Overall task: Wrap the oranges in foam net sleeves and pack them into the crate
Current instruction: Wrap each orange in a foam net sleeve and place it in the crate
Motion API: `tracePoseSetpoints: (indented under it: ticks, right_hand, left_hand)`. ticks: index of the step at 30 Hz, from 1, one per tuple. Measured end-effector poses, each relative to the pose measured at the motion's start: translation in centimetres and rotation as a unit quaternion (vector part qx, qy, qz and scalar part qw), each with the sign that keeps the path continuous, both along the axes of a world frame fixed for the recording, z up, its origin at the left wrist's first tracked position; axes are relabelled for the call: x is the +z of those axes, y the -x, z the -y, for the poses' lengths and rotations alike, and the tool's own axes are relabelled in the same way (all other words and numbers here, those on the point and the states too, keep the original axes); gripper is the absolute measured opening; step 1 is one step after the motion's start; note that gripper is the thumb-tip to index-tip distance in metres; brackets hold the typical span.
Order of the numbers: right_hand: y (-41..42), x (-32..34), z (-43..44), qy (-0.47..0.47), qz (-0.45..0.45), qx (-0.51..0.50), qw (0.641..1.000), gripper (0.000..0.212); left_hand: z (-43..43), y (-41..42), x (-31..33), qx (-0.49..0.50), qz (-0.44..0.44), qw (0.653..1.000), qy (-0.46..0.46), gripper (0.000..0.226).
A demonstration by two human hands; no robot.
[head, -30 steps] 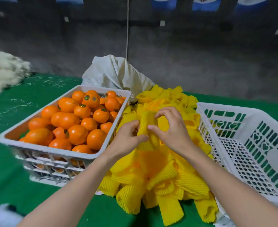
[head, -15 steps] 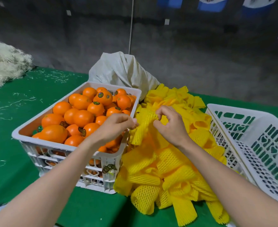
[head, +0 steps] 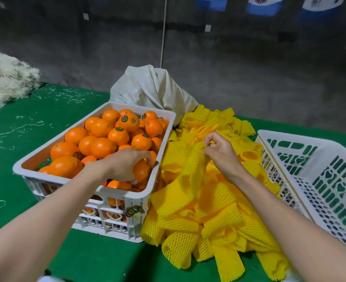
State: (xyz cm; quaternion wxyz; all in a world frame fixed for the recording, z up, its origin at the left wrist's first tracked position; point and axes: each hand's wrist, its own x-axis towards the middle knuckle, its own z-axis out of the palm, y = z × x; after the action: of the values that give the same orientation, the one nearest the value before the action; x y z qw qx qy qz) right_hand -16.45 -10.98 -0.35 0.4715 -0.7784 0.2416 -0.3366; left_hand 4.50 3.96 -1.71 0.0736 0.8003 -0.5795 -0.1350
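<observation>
A white crate [head: 46, 176] at centre left is full of oranges [head: 103, 147]. My left hand [head: 125, 165] reaches into its near right corner, fingers curled round one orange [head: 142, 171]. To the right lies a pile of yellow foam net sleeves [head: 212, 208]. My right hand [head: 221, 153] pinches one sleeve [head: 194, 167] by its top edge and holds it lifted above the pile. An empty white crate [head: 318, 180] with green cut-outs stands tilted at the far right.
A green cloth covers the table [head: 15, 180]. A whitish woven sack [head: 151, 88] sits behind the orange crate. A heap of pale shredded fibre [head: 5, 78] lies at the far left, with loose strands scattered nearby. A dark wall is behind.
My left hand let go of the sleeve and moved left into the orange crate, closing on an orange. My right hand kept the sleeve and holds it up alone.
</observation>
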Motion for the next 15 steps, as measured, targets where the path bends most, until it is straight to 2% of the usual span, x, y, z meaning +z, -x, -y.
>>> tracePoseSetpoints:
  ticks: [3, 5, 7, 9, 12, 15]
  right_hand:
    - [0.7, 0.2, 0.1, -0.057, 0.006, 0.003, 0.998, 0.028]
    - [1.2, 0.4, 0.1, -0.077, 0.013, 0.003, 0.997, 0.028]
    - [1.6, 0.6, 0.1, -0.090, 0.020, 0.004, 0.996, 0.029]
    - [1.7, 0.8, 0.0, -0.110, 0.031, 0.012, 0.993, 0.030]
    - [1.8, 1.1, -0.2, -0.156, 0.048, 0.032, 0.986, 0.027]
    - [1.9, 1.4, -0.2, -0.200, 0.063, 0.047, 0.977, 0.023]
  left_hand:
    - [0.0, -0.5, -0.8, -0.020, 0.055, 0.998, 0.026, 0.061]
    - [-0.2, -1.0, -0.9, -0.025, 0.045, 0.993, 0.104, 0.058]
    - [-0.3, -1.3, -0.4, -0.018, -0.059, 0.972, 0.226, 0.061]
    - [-0.2, -1.0, 0.7, -0.011, -0.200, 0.928, 0.315, 0.062]
    - [0.7, 0.9, 1.9, 0.007, -0.371, 0.858, 0.355, 0.059]
    - [2.3, 3.6, 1.8, 0.031, -0.502, 0.792, 0.345, 0.063]
